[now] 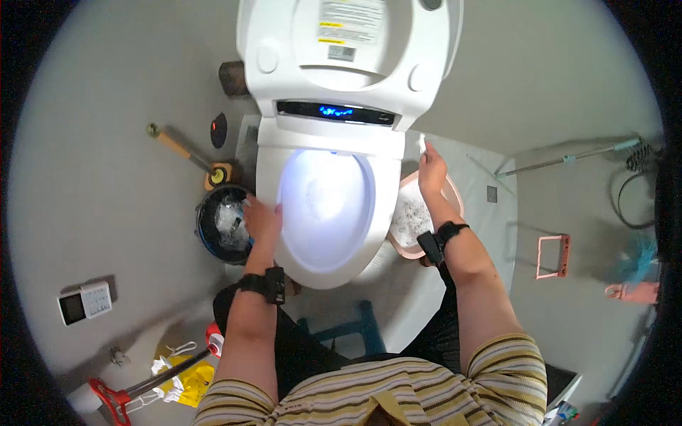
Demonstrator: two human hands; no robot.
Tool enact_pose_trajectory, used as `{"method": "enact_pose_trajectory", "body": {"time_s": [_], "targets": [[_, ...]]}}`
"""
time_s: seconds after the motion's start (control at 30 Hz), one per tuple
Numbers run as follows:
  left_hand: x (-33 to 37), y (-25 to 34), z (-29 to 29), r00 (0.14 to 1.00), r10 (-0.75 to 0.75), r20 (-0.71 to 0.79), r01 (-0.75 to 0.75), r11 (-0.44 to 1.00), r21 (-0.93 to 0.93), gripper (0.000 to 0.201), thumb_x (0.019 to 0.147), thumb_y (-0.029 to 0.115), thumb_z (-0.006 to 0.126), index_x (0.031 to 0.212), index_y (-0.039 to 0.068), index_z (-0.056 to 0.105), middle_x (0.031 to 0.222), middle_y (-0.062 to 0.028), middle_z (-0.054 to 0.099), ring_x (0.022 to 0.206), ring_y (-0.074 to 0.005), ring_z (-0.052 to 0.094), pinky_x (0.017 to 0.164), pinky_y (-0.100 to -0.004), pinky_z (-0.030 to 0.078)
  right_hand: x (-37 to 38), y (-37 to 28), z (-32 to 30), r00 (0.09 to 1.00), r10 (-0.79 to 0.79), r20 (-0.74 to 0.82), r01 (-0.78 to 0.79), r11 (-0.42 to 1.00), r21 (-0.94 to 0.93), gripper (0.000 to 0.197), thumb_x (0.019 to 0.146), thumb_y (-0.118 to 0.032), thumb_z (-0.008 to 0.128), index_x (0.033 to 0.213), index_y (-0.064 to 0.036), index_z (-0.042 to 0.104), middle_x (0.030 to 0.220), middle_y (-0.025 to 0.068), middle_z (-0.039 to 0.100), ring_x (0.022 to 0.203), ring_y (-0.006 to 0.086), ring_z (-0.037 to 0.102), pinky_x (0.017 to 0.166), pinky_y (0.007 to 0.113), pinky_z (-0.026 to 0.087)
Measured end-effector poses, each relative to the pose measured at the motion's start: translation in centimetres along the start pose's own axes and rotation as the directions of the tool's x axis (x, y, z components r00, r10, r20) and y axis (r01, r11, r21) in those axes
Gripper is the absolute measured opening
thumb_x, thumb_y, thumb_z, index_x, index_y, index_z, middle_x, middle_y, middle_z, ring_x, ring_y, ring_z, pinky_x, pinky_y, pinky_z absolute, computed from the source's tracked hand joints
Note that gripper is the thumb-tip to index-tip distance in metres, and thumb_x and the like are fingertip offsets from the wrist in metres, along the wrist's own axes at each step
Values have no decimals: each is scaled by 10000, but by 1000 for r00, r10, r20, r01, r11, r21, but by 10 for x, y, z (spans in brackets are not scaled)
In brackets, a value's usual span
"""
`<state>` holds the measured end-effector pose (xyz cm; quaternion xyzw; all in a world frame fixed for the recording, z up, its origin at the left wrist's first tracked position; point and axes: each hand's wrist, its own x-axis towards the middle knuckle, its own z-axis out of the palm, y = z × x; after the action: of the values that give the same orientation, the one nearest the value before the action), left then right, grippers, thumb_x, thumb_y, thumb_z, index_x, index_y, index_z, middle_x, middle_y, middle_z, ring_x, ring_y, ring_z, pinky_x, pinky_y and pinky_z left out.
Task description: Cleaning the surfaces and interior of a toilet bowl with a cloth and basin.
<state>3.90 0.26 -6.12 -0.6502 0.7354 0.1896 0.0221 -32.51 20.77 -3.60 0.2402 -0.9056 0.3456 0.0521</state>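
In front of me stands a white toilet (268, 163) with its lid and seat (273, 85) raised; the bowl (327, 206) is lit from inside. My left hand (263, 219) is between the bowl's left rim and a black bin (202, 231) with a clear plastic liner. Its fingers are apart, and nothing shows in them. My right hand (432, 172) is closed on a small white piece (422, 144), too small to tell its kind, right of the toilet. Below that hand sits a pink basin (395, 245) of foamy water, partly covered by my forearm.
A wooden-handled plunger (174, 143) stands behind the bin. A blue stool (341, 331) is between my legs. On the left wall is a white control panel (85, 303); a red-and-white tool (110, 397) is below it. A long-handled pole (568, 159) leans at the right.
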Motion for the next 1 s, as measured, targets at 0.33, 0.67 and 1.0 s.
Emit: {"method": "enact_pose_trajectory", "body": {"time_s": [0.33,0.67,1.0], "targets": [[-34,31,18,975,-107,-192,117,992,39,650,827,432,722,1240,19,438,1197,-247,575,1005,-442,641,840,-526,542,56,-13,68,997,0,76,-19,967,255,399,848,6,491,1203,-55,665,1141,214,667,1067,378,570,966,412,469],[-45,56,20,968,-97,-229,122,987,101,616,843,426,710,1178,-18,447,1127,-250,611,1003,-439,640,840,-524,529,-23,1,48,913,-408,26,405,911,83,486,827,-12,539,1308,-52,594,1493,61,451,1170,275,515,1056,357,432],[-31,35,33,965,-1,-262,32,993,115,621,831,452,725,1119,-32,465,1095,-262,622,1007,-415,649,828,-505,534,9,15,40,900,-430,-71,435,875,214,384,843,-59,540,1212,-102,634,1448,33,499,1155,262,526,1002,364,454]]}}
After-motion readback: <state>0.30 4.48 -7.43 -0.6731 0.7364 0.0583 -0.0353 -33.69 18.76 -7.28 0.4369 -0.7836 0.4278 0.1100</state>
